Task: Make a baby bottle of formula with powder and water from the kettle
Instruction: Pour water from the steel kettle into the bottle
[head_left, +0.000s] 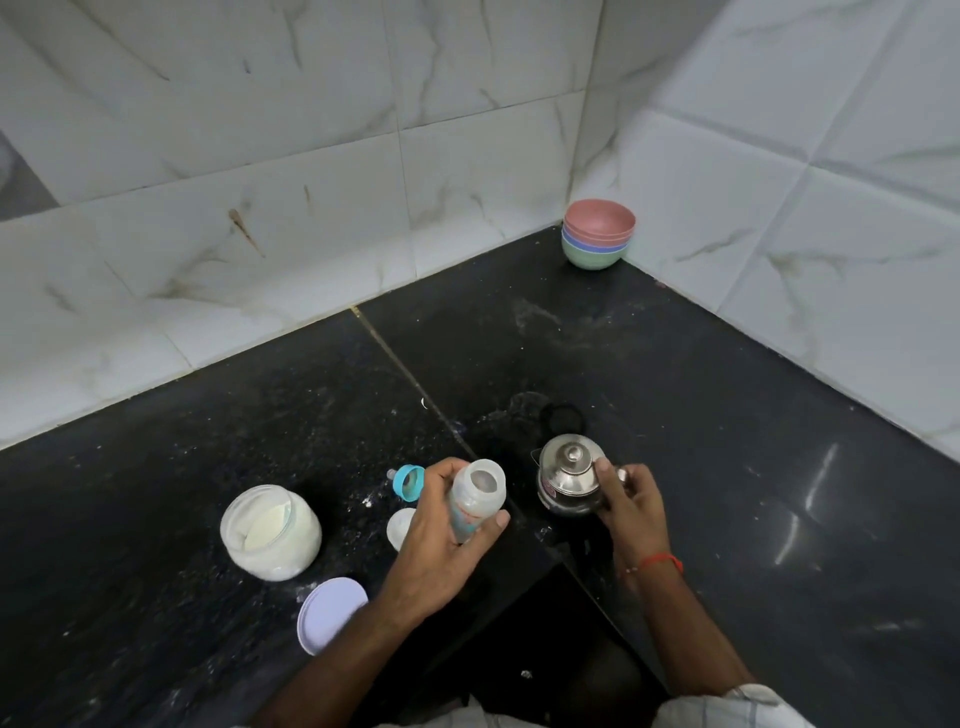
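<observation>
Left hand (441, 535) grips the open baby bottle (475, 499), tilted, at frame centre-bottom. Right hand (631, 512) clasps the steel kettle (569, 480) at the bottle's 3 o'clock; open powder jar (270, 530) at its 9 o'clock.

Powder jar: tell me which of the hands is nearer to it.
Left. The left hand, gripping the baby bottle, is just right of the powder jar. The right hand is farther right, on the kettle.
</observation>
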